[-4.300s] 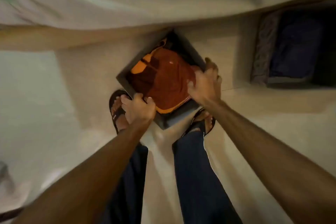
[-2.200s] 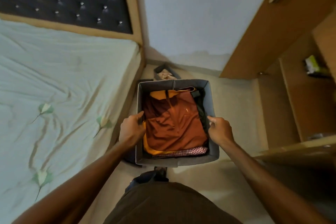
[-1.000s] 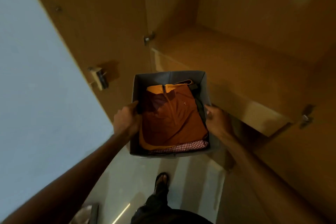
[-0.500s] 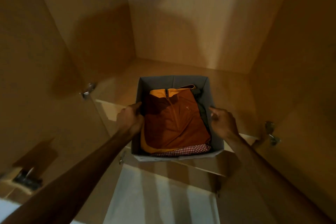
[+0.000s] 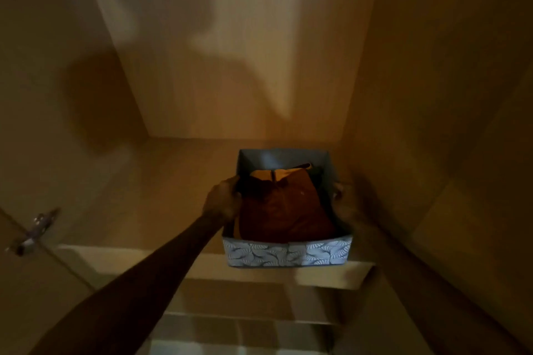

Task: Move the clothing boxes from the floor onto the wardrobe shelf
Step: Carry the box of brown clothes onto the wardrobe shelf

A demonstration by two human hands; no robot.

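Clothing box [image 5: 288,252] sits on wardrobe shelf [image 5: 144,196], right side, front edge about level with the lip. Left hand [image 5: 222,204] grips its left wall; right hand [image 5: 341,196] holds the right wall, dim. Risk: released here, the box tips off; the right hand may jam against the wardrobe side.

Box [image 5: 287,252] on shelf [image 5: 161,187], right side, near front edge; clothes [image 5: 284,210] inside.

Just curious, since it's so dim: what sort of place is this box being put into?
Most likely inside a wooden wardrobe: a shelf walled by plain panels, a door hinge, and a fabric box of folded clothes.
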